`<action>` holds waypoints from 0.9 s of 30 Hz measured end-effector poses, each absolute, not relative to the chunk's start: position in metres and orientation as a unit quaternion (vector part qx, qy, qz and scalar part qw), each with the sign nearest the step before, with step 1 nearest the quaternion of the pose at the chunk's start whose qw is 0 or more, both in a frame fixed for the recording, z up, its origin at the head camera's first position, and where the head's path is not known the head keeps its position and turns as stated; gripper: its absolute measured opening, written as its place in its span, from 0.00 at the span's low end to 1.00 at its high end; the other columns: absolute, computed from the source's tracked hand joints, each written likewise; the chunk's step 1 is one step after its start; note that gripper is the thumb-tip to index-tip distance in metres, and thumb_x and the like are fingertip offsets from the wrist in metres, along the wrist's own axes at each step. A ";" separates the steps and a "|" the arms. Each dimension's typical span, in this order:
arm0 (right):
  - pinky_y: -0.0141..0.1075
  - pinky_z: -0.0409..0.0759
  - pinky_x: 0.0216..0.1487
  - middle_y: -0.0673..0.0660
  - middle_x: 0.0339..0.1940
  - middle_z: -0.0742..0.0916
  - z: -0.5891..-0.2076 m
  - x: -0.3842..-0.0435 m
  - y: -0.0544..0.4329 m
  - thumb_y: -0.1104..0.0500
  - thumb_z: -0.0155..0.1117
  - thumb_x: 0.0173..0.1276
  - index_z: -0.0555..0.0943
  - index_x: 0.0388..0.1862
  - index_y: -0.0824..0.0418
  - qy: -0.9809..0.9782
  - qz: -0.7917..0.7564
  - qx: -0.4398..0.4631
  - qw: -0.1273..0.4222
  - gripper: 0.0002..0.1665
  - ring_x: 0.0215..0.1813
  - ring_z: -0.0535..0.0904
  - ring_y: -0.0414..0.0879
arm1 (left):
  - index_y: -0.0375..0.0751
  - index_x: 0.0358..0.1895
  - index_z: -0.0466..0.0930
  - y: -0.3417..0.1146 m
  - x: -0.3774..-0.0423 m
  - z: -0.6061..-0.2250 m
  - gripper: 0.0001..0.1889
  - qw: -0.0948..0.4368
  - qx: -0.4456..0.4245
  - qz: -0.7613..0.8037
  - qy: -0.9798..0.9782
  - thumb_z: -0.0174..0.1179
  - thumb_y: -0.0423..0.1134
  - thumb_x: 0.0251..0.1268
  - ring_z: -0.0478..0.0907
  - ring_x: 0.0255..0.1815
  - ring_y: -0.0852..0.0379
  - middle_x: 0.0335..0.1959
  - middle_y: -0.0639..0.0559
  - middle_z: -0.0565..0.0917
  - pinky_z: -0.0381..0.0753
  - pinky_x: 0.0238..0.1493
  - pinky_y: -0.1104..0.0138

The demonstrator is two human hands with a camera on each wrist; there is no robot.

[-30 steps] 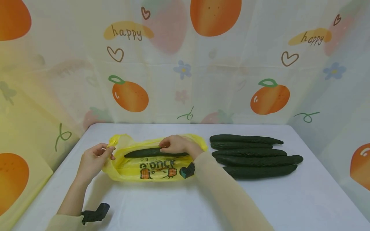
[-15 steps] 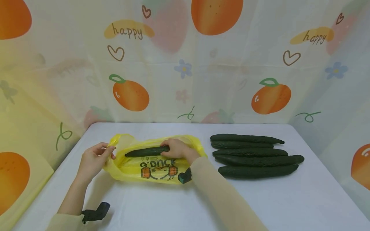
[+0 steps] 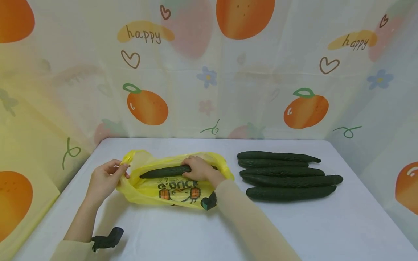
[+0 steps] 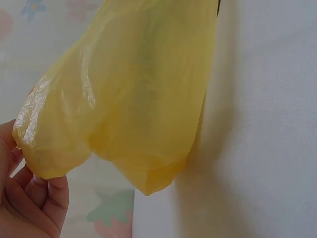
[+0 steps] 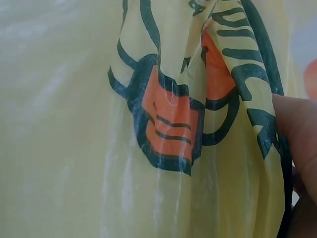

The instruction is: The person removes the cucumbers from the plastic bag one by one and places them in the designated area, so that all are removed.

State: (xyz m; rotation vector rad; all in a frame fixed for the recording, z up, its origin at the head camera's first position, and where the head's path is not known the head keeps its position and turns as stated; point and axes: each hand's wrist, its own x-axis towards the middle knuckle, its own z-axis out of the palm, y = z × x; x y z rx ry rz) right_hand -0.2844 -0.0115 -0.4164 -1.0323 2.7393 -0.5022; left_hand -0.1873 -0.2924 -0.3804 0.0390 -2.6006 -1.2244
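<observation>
A yellow plastic bag [image 3: 183,197] with a printed duck face lies spread on the table, its opening turned up. My left hand [image 3: 106,177] pinches a corner of the bag at its left end, and the left wrist view shows fingers [image 4: 58,191] curled at that corner. Inside the opening lies a dark green cucumber [image 3: 164,172], lengthwise. My right hand [image 3: 200,168] reaches into the bag from the right and grips the cucumber near its middle. In the right wrist view, the printed bag wall hides most of that hand, leaving the thumb [image 5: 299,131] at the right edge.
Several more cucumbers [image 3: 290,194] lie side by side on the white table [image 3: 183,235], right of the bag. A fruit-patterned cloth [image 3: 209,105] hangs behind the table and along both sides.
My right hand has shifted slightly downward in the bag, its fingers now round the cucumber rather than on top. The bag's lower right part has spread a little. My left hand stays put.
</observation>
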 end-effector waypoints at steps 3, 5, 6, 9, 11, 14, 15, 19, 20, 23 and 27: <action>0.36 0.71 0.55 0.52 0.54 0.77 -0.416 -0.283 -0.009 0.50 0.58 0.66 0.72 0.60 0.53 0.915 -0.178 -0.351 0.083 0.24 0.54 0.73 0.46 | 0.37 0.38 0.78 -0.292 -0.187 -0.379 0.18 0.125 0.020 -0.422 -0.898 0.54 0.51 0.65 0.73 0.19 0.64 0.19 0.58 0.81 0.74 0.19 0.73; 0.36 0.71 0.56 0.52 0.55 0.77 -0.416 -0.282 -0.008 0.50 0.59 0.66 0.72 0.60 0.54 0.912 -0.185 -0.357 0.080 0.24 0.55 0.73 0.46 | 0.37 0.39 0.78 -0.292 -0.186 -0.378 0.19 0.119 0.026 -0.421 -0.899 0.54 0.51 0.65 0.73 0.19 0.64 0.20 0.57 0.81 0.74 0.20 0.73; 0.36 0.71 0.56 0.52 0.55 0.77 -0.415 -0.282 -0.007 0.50 0.59 0.66 0.72 0.60 0.54 0.910 -0.189 -0.359 0.080 0.24 0.56 0.72 0.46 | 0.37 0.39 0.78 -0.292 -0.186 -0.377 0.19 0.116 0.029 -0.420 -0.900 0.54 0.52 0.65 0.73 0.19 0.64 0.20 0.56 0.81 0.74 0.20 0.73; 0.37 0.70 0.57 0.52 0.55 0.77 -0.415 -0.281 -0.004 0.51 0.59 0.66 0.72 0.60 0.54 0.905 -0.204 -0.365 0.073 0.24 0.56 0.72 0.46 | 0.37 0.39 0.78 -0.293 -0.185 -0.377 0.19 0.112 0.032 -0.418 -0.901 0.53 0.52 0.65 0.73 0.21 0.63 0.21 0.54 0.82 0.75 0.21 0.72; 0.37 0.70 0.58 0.53 0.56 0.77 -0.414 -0.282 -0.001 0.51 0.59 0.66 0.71 0.60 0.55 0.901 -0.216 -0.369 0.069 0.24 0.57 0.72 0.46 | 0.37 0.40 0.78 -0.294 -0.184 -0.377 0.19 0.112 0.035 -0.415 -0.902 0.53 0.51 0.65 0.74 0.21 0.64 0.21 0.54 0.82 0.75 0.22 0.72; 0.37 0.70 0.59 0.52 0.56 0.77 -0.412 -0.282 0.002 0.51 0.58 0.66 0.71 0.60 0.55 0.894 -0.232 -0.378 0.066 0.24 0.58 0.72 0.45 | 0.36 0.41 0.78 -0.295 -0.184 -0.377 0.19 0.109 0.038 -0.416 -0.902 0.52 0.52 0.66 0.74 0.22 0.64 0.22 0.54 0.82 0.76 0.22 0.73; 0.36 0.69 0.59 0.52 0.56 0.77 -0.411 -0.281 0.003 0.52 0.58 0.66 0.71 0.61 0.55 0.890 -0.239 -0.382 0.065 0.24 0.58 0.72 0.45 | 0.36 0.42 0.78 -0.296 -0.184 -0.377 0.20 0.108 0.039 -0.417 -0.901 0.52 0.52 0.66 0.74 0.22 0.63 0.22 0.55 0.82 0.76 0.22 0.73; 0.35 0.70 0.57 0.52 0.54 0.77 -0.406 -0.279 0.006 0.52 0.58 0.66 0.71 0.60 0.56 0.879 -0.266 -0.392 0.056 0.24 0.56 0.72 0.43 | 0.36 0.42 0.77 -0.295 -0.184 -0.376 0.21 0.103 0.042 -0.424 -0.899 0.52 0.53 0.65 0.73 0.22 0.63 0.21 0.55 0.81 0.75 0.22 0.72; 0.35 0.71 0.56 0.52 0.53 0.78 -0.404 -0.278 0.007 0.52 0.58 0.66 0.71 0.60 0.56 0.876 -0.275 -0.393 0.053 0.24 0.54 0.73 0.43 | 0.36 0.42 0.77 -0.295 -0.184 -0.376 0.21 0.103 0.042 -0.424 -0.899 0.52 0.53 0.65 0.73 0.22 0.63 0.21 0.56 0.81 0.75 0.22 0.72; 0.33 0.72 0.54 0.52 0.52 0.78 -0.398 -0.275 0.008 0.53 0.58 0.66 0.71 0.60 0.57 0.868 -0.297 -0.396 0.047 0.24 0.51 0.73 0.42 | 0.35 0.41 0.77 -0.294 -0.184 -0.377 0.20 0.103 0.039 -0.429 -0.896 0.52 0.53 0.65 0.73 0.21 0.63 0.21 0.56 0.81 0.75 0.22 0.72; 0.32 0.71 0.54 0.52 0.52 0.78 -0.390 -0.271 0.008 0.53 0.59 0.66 0.71 0.59 0.57 0.859 -0.312 -0.404 0.037 0.23 0.52 0.73 0.42 | 0.35 0.41 0.77 -0.293 -0.184 -0.379 0.19 0.114 0.030 -0.434 -0.893 0.53 0.51 0.66 0.72 0.20 0.63 0.20 0.57 0.80 0.73 0.20 0.73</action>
